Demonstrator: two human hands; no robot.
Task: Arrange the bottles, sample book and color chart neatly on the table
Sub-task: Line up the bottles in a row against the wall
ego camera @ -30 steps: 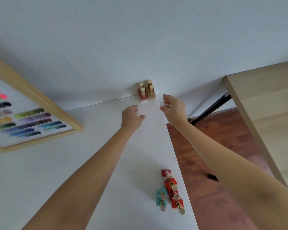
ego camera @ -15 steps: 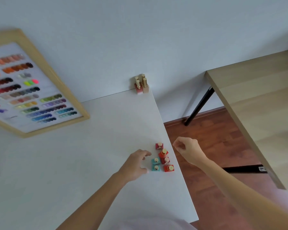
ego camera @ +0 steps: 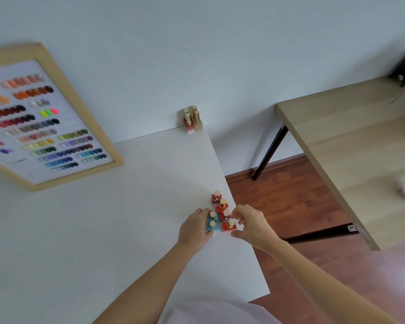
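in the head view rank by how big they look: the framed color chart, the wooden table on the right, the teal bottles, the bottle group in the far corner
1. wooden table
2. framed color chart, cut off at the left edge
3-4. teal bottles and far corner bottle group: look alike, and the corner group is farther away, so unranked

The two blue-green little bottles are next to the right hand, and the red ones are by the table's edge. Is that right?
Not quite. The head view shows the two teal square bottles with gold caps against the left hand, not the right. The right hand reaches the red square bottles with gold caps, which do stand by the edge of the white table.
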